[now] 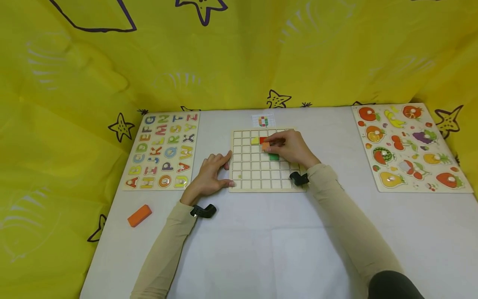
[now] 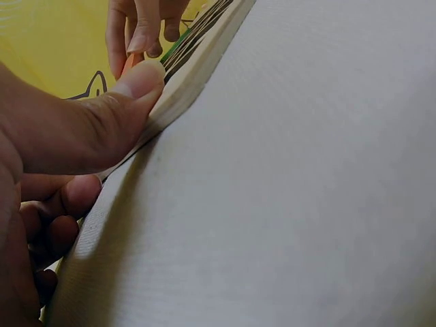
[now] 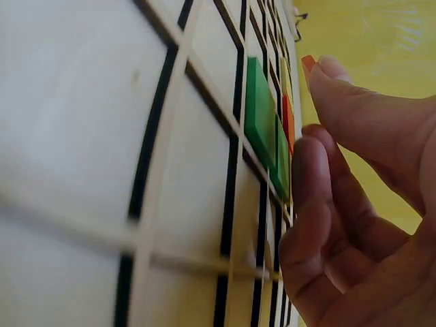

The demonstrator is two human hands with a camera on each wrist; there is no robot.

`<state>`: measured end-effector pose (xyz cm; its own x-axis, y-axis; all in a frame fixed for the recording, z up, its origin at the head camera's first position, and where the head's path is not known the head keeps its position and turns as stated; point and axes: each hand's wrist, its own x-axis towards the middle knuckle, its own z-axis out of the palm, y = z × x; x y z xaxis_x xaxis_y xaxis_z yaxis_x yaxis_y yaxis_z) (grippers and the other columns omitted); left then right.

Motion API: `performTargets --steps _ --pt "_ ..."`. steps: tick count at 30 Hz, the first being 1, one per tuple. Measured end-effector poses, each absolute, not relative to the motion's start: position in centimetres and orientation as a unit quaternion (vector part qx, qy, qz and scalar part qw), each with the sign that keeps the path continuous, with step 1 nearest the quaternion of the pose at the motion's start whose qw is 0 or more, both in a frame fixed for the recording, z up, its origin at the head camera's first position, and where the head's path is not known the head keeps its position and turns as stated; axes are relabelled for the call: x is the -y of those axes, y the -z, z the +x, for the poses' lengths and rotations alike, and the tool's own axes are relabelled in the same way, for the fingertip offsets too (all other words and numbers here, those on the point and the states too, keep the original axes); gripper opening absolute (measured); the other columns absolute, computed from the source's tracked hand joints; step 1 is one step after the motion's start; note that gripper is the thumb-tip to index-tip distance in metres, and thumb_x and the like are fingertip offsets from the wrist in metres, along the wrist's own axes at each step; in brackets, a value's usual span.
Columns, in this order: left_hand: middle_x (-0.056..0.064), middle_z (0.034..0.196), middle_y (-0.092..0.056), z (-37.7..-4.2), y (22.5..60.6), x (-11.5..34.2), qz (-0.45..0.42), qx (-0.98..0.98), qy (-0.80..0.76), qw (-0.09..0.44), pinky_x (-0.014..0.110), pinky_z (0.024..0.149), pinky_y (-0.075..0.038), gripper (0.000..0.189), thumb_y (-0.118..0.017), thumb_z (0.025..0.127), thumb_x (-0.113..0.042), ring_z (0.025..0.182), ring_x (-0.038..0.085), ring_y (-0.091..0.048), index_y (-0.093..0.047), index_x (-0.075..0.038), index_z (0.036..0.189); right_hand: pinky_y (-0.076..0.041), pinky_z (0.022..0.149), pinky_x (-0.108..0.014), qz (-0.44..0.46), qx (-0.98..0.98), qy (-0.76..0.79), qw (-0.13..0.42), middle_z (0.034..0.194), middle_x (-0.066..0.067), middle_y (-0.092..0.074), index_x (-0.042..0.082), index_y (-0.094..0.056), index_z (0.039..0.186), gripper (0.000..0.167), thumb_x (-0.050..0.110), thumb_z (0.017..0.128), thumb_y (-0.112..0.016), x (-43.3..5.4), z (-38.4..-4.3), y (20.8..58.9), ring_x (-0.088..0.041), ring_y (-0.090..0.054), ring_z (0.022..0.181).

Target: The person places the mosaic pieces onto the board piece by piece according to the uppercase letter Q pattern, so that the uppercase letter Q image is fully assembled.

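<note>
A pale wooden grid board (image 1: 252,174) lies on the white table. Between thumb and fingertips, my right hand (image 1: 293,147) pinches an orange tile (image 1: 265,146) over the board's upper part; the tile's edge (image 3: 308,63) also shows in the right wrist view. Close by, a yellow tile (image 1: 255,140), a red tile (image 1: 263,140) and green tiles (image 3: 259,109) sit in cells, some partly covered by the hand. My left hand (image 1: 209,176) rests at the board's left edge, thumb and index finger spread apart. In the left wrist view its thumb (image 2: 112,119) touches the rim.
Behind the board lies a small card (image 1: 263,121) with a coloured pattern. An alphabet puzzle (image 1: 158,166) is on the left, a fruit puzzle (image 1: 407,162) on the right. An orange block (image 1: 140,215) lies at the front left. A yellow curtain (image 1: 239,54) hangs behind.
</note>
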<state>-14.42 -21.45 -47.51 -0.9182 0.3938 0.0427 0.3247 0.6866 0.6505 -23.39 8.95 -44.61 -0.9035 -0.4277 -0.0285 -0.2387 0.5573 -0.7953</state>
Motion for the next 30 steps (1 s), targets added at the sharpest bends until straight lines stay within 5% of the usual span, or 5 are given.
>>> performTargets --steps 30 --pt "0.004 0.102 -0.058 -14.4 47.5 21.5 0.202 -0.915 -0.346 0.045 0.04 0.093 -0.028 0.1 -0.094 0.078 -0.023 0.1 0.024 -0.043 -0.042 0.001 0.16 -0.041 0.077 -0.035 -0.221 -0.898 0.368 0.1 0.11 -0.013 -0.076 0.009 -0.083 0.117 0.034 0.019 0.085 -0.091 -5.7 -23.9 44.6 -0.024 -0.056 0.088"
